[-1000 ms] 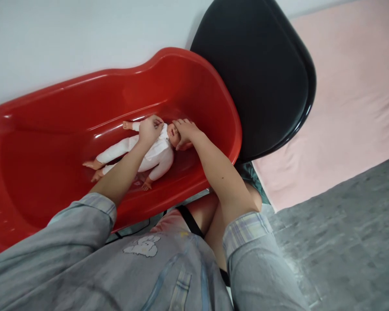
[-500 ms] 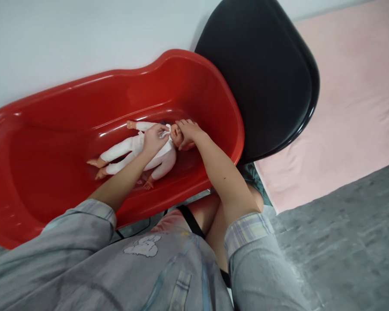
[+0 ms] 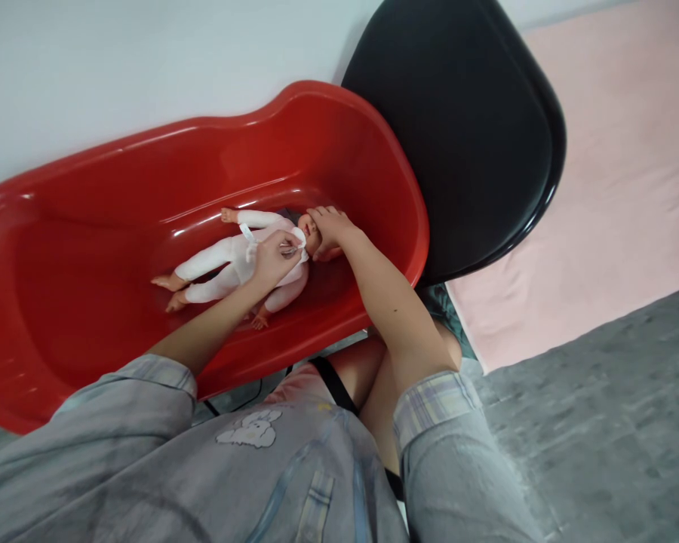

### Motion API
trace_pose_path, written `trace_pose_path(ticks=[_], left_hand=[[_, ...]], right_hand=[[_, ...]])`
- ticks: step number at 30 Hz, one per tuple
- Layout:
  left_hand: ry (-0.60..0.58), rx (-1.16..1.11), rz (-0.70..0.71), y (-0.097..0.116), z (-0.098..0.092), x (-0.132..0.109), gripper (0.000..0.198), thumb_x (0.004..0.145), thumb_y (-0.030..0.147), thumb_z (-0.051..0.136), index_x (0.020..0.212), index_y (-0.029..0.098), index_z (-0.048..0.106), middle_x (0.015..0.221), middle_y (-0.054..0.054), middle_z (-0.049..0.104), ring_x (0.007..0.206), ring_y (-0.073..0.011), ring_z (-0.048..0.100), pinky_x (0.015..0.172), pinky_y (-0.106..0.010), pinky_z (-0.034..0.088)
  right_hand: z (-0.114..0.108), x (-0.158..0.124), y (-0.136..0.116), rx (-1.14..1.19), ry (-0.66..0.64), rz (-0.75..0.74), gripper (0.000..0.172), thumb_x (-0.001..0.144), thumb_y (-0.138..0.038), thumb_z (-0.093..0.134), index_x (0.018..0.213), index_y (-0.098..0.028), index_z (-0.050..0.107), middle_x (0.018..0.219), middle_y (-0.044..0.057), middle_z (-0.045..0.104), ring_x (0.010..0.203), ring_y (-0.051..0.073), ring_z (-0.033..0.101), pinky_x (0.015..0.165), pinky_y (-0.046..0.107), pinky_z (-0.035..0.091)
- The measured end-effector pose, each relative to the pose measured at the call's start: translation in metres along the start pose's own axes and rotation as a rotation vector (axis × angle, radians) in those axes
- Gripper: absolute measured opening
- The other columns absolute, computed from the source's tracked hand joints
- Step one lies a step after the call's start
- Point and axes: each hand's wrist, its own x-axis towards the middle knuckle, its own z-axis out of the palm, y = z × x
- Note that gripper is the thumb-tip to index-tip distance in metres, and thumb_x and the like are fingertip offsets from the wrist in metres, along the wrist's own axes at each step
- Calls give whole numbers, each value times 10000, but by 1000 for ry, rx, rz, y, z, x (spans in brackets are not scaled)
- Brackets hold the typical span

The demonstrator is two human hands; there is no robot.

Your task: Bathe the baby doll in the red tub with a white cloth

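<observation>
Presently my left hand [image 3: 271, 256] is pinched shut on a small white cloth [image 3: 292, 243] at the neck of the doll [image 3: 243, 260], fingers together on the fabric. My right hand [image 3: 329, 226] is cupped over the doll's head, fingers curled onto it; whether they clamp it or merely rest I cannot tell, since the hand hides the far side.

Location: the doll lies on its back on the floor of the red tub [image 3: 90, 249], head toward the narrow end near the black chair [image 3: 464, 128], legs toward the wide end, dressed in a white suit. The tub stands against the pale wall, with a pink mat [image 3: 611, 188] beyond the chair.

Risks, as I judge them:
- The tub floor looks smooth and glossy; a push from the cloth could slide the doll if the right hand eases off.
- The cloth is held by fingertips only and may slip out.
- My forearms cross the tub rim; leaning on it could tip or shift the tub.
</observation>
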Motion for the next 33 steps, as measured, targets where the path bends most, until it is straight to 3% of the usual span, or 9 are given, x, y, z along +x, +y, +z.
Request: trace_pose_path(ticks=[7,12,15,18,23,25,29,33], left_hand=[[-105,-95,-76,-1,2,-12,182,793,305,724,876,206,596,973,-62,766,983,-243,765,976,-407,655],[-169,-143,-30,-8,5,-17,218,787,366,726,855,197,606,963,-73,759,961,-242,760,978,-408,648],[-276,-156,11,-13,11,-25,211,832,380,690,870,190,607,977,-96,761,938,-246,753,921,-398,643],[-399,-10,70,-15,23,-37,116,872,293,629,863,178,638,970,-107,762,937,-252,742,903,-384,604],[-708,169,162,-15,46,-59,120,912,180,571,852,179,675,911,-74,731,855,-218,705,840,-327,552],[-774,200,204,-16,50,-66,139,934,166,560,876,183,685,913,-63,720,841,-203,692,828,-307,539],[-784,254,325,-18,47,-75,206,1022,198,526,1049,164,727,1067,-108,739,935,-224,704,887,-329,546],[-707,427,442,-21,33,-81,308,1023,230,594,1279,122,728,1347,-202,699,1240,-336,653,1100,-457,498]], right_hand=[[2,2,2,5,10,-2,1395,501,-449,1088,1686,-223,387,1724,197,395,1628,442,327,1345,616,297],[2,3,1,-1,12,13,1359,501,-400,1088,1674,-233,423,1711,174,416,1617,431,349,1338,604,322],[2,3,2,-6,11,-4,1373,482,-380,1096,1672,-231,428,1709,179,419,1612,435,354,1334,614,323],[1,1,2,-10,10,-13,1392,456,-341,1108,1669,-232,433,1715,181,413,1615,434,351,1341,603,317],[-2,-3,-2,-24,12,-2,1312,533,-267,1075,1674,-254,429,1726,160,414,1625,405,352,1339,578,333],[-3,-4,-2,-22,7,4,1301,545,-270,1070,1675,-259,427,1731,159,410,1631,404,346,1341,585,326],[-2,-3,0,-14,4,6,1306,545,-286,1068,1681,-246,426,1732,171,402,1628,416,347,1339,595,318],[-1,-3,3,-7,9,-7,1311,579,-273,1053,1706,-210,385,1735,185,397,1624,410,348,1341,586,309]])
